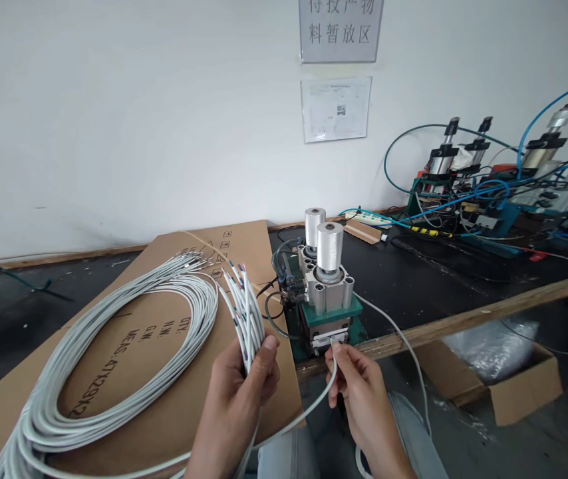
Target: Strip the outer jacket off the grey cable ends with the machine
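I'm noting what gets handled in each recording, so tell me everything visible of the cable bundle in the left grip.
The cable bundle is a sheaf of slim, whitish cables with smooth, plastic-looking sheaths. Its upper ends sit unevenly, and small coloured wire tips, some reddish or bluish, show there; the count is unclear. It stands roughly upright, leaning slightly left in the picture, in front of the cardboard. The left grip closes around it and hides much of its lower part.
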`<state>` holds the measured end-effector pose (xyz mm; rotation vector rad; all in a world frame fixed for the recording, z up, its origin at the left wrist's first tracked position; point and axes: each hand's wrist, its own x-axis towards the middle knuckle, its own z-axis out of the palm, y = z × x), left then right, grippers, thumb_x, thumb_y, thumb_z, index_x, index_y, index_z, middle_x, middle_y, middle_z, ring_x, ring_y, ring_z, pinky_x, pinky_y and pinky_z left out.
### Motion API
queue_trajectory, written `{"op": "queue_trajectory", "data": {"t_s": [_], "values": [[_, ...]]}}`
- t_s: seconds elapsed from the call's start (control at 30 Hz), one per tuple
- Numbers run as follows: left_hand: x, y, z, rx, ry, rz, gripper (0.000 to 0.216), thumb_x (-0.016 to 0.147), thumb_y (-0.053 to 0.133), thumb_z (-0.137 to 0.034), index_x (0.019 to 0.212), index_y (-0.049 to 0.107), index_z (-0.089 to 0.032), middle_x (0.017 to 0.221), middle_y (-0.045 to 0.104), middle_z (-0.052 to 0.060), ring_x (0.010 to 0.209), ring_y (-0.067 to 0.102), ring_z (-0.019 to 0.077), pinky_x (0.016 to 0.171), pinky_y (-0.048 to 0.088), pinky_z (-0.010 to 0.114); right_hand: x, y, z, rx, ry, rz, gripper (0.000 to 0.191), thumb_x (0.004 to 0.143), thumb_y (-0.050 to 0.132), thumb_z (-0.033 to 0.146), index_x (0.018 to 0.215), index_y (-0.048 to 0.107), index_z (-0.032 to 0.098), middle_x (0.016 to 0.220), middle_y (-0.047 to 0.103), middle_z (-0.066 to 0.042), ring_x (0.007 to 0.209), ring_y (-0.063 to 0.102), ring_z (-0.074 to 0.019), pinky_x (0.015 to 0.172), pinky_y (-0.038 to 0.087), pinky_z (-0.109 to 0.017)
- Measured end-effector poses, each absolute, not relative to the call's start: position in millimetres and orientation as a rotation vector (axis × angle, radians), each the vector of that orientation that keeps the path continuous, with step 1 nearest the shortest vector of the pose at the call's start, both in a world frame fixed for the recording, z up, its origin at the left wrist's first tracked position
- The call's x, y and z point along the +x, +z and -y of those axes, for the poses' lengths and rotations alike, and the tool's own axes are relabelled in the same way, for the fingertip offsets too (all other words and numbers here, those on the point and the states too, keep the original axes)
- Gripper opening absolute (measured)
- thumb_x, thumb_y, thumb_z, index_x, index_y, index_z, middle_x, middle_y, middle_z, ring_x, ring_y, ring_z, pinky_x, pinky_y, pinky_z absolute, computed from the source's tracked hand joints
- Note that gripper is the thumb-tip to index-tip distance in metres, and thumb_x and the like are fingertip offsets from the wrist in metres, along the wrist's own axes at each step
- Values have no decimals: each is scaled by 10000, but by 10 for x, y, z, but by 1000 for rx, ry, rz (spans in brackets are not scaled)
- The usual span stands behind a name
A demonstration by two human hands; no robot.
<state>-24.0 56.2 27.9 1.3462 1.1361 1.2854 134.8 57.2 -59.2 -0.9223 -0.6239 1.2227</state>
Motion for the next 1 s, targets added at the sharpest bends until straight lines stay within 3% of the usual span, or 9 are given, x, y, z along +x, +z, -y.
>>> {"op": "queue_trajectory", "data": {"t_s": [0.13,0.3,0.4,0.5,0.67,0.73,0.83,0.9,1.0], "values": [[-238,288,-531,1363,1274,-1158,480,921,586,-576,648,448,-206,534,377,-79,482,305,84,453,273,198,1352,-528,-567,-924,1219,590,503,715,825,626,682,693,142,458,521,60,344,432,-46,316,373,-142],[-149,135,-414,1549,1045,-1289,274,825,695,-417,727,590,-184,529,434,-71,486,369,104,466,310,206,1378,-422,-439,-875,1337,557,481,674,872,587,694,710,135,419,491,69,341,420,-50,303,383,-136],[-106,-6,-322,1739,997,-1318,156,740,702,-254,665,580,-193,556,533,-51,512,458,116,526,374,212,1367,-397,-318,-847,1414,535,479,660,890,572,711,713,130,444,562,38,346,486,-61,320,411,-138],[-109,-111,-256,1907,974,-1216,73,712,658,-164,763,650,-214,689,694,-21,621,613,156,639,457,215,1327,-422,-252,-819,1468,540,500,660,887,586,680,689,128,440,589,17,337,507,-63,335,427,-140],[-105,-161,-228,1937,987,-1225,54,796,621,-230,763,664,-228,684,722,-5,629,669,180,652,497,217,1318,-551,-251,-834,1393,579,485,732,836,590,724,688,127,477,568,30,370,513,-74,334,426,-145],[-94,-158,-242,1920,1008,-1262,132,817,624,-257,689,626,-226,596,671,-15,590,654,180,641,500,222,1380,-622,-234,-915,1264,697,399,839,763,534,840,701,140,551,597,18,435,579,-110,363,476,-167],[-80,-160,-265,1921,1009,-1347,166,771,669,-223,628,585,-231,551,638,-12,619,661,207,675,512,247,1526,-706,-171,-1061,745,1124,200,967,634,327,1099,695,191,795,696,-45,620,711,-164,503,597,-216],[-61,-165,-272,1926,990,-1361,83,745,687,-191,687,636,-223,614,691,8,637,667,221,713,518,272,1618,-717,-123,-1062,326,1526,251,988,540,192,1184,695,217,989,730,-101,790,766,-195,649,637,-243],[2,-154,-262,1911,971,-1296,40,759,684,-184,778,693,-217,690,740,22,617,663,216,714,517,273,1702,-676,-80,-1022,-106,1853,341,997,445,104,1202,704,191,1057,752,-127,878,779,-206,741,629,-245]]}}
